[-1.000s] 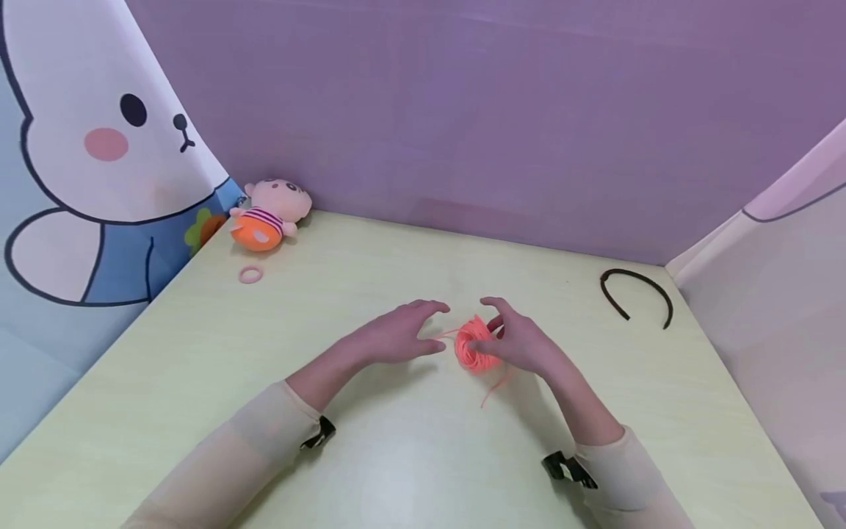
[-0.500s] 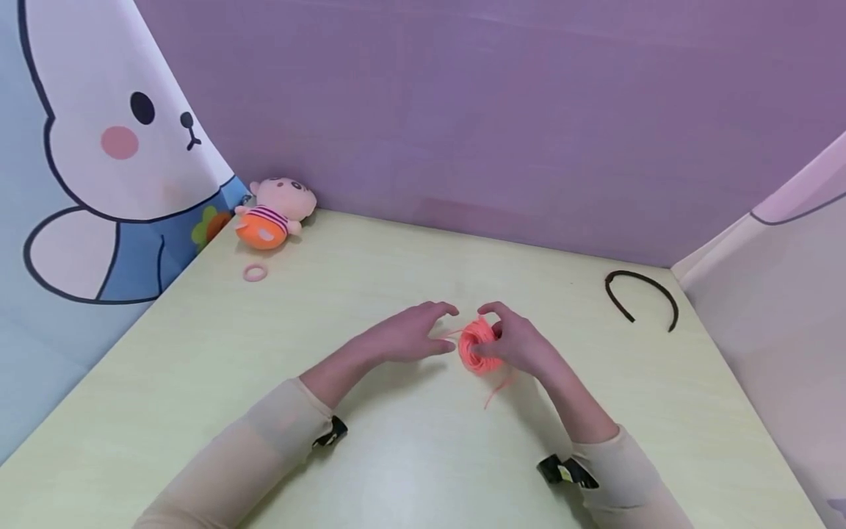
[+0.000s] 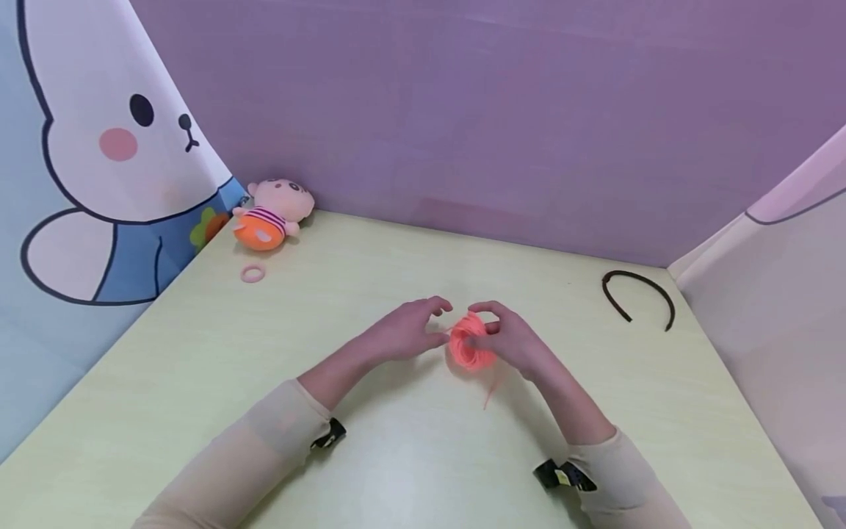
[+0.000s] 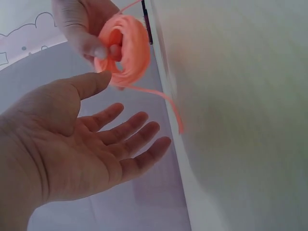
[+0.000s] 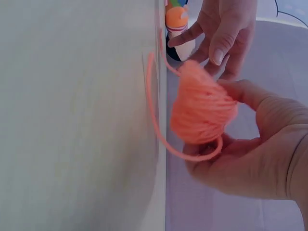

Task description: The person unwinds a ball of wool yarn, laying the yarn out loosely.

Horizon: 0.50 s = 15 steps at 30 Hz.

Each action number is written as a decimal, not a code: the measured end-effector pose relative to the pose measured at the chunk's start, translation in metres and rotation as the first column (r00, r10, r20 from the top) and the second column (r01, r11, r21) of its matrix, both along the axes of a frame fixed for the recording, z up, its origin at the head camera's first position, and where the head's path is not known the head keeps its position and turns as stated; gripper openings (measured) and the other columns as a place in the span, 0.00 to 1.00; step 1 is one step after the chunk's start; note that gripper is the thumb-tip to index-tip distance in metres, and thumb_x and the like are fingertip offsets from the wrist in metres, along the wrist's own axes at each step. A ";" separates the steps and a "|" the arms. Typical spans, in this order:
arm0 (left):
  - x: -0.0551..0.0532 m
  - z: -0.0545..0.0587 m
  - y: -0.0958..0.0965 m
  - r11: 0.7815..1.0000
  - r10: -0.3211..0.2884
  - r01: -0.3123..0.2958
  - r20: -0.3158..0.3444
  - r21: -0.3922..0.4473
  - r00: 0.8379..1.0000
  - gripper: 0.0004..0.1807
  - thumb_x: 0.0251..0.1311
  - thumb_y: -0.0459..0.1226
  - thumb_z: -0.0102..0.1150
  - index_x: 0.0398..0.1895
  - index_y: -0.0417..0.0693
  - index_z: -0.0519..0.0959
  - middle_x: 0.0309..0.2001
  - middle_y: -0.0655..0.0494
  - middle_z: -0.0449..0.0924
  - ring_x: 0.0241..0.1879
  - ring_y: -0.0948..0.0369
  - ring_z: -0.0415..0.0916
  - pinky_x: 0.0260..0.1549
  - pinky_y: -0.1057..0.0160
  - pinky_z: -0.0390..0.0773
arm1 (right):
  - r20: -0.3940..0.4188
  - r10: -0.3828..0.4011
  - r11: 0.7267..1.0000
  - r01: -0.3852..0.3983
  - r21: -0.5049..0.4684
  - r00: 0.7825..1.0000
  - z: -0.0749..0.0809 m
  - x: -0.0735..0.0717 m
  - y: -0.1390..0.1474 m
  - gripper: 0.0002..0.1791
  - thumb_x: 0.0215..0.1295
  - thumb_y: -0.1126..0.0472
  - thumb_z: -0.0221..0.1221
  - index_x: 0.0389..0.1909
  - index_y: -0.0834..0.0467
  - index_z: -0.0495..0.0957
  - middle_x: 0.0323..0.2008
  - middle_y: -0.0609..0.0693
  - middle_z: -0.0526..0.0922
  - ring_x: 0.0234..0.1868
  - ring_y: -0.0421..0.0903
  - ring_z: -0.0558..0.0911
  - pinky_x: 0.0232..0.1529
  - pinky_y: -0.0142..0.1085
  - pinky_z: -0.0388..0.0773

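Note:
A ring-shaped bundle of coral-orange yarn (image 3: pixel 473 358) is held above the table by my right hand (image 3: pixel 522 344). The right thumb goes into its hollow, and the fingers lie along its outer side. In the right wrist view, the wound strands of the yarn (image 5: pixel 204 108) show clearly, with a loose tail curving away. My left hand (image 3: pixel 403 332) is just left of the bundle. In the left wrist view, the left hand (image 4: pixel 79 144) has its palm turned up and fingers loosely extended; its thumb tip overlaps the yarn's (image 4: pixel 137 50) lower edge, and whether they touch I cannot tell.
At the table's back left lies a plush doll (image 3: pixel 269 214) in orange and stripes, with a pink ring (image 3: pixel 252 273) in front of it. A dark headband-like hoop (image 3: pixel 638 275) lies at the back right. Purple cloth (image 3: pixel 489 132) stands behind the pale table (image 3: pixel 396 455).
The yarn bundle in my right hand has moved slightly left, closer to the left hand. The left hand has barely moved over the last half second.

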State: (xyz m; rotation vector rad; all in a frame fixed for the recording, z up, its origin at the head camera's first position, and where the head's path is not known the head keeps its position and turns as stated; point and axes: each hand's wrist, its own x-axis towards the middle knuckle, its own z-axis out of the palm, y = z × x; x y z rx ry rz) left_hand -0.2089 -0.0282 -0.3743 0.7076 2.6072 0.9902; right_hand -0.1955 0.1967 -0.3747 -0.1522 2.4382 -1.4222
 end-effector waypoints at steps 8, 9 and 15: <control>0.001 0.001 -0.005 0.996 0.034 -0.039 0.060 0.079 0.998 0.28 0.63 0.46 0.68 0.64 0.48 0.73 0.51 0.52 0.82 0.50 0.55 0.80 0.45 0.56 0.81 | 0.064 0.029 0.974 -0.013 -0.228 0.998 0.004 0.005 -0.006 0.35 0.67 0.64 0.65 0.72 0.62 0.64 0.45 0.59 0.84 0.38 0.47 0.86 0.43 0.38 0.80; 0.001 0.002 -0.005 0.996 0.033 -0.038 0.058 0.085 0.998 0.27 0.63 0.45 0.68 0.63 0.48 0.74 0.49 0.53 0.83 0.47 0.57 0.81 0.43 0.57 0.81 | 0.071 0.030 0.968 -0.012 -0.249 0.997 0.005 0.005 -0.006 0.34 0.67 0.65 0.65 0.72 0.62 0.64 0.44 0.59 0.84 0.38 0.47 0.86 0.43 0.38 0.81; 0.000 0.002 -0.005 0.995 0.029 -0.032 0.026 0.097 0.999 0.13 0.65 0.41 0.67 0.50 0.49 0.81 0.39 0.58 0.84 0.37 0.62 0.80 0.34 0.62 0.81 | 0.100 0.051 0.941 -0.015 -0.338 0.994 0.005 0.006 -0.008 0.35 0.67 0.65 0.65 0.73 0.61 0.62 0.40 0.57 0.84 0.36 0.46 0.86 0.42 0.38 0.80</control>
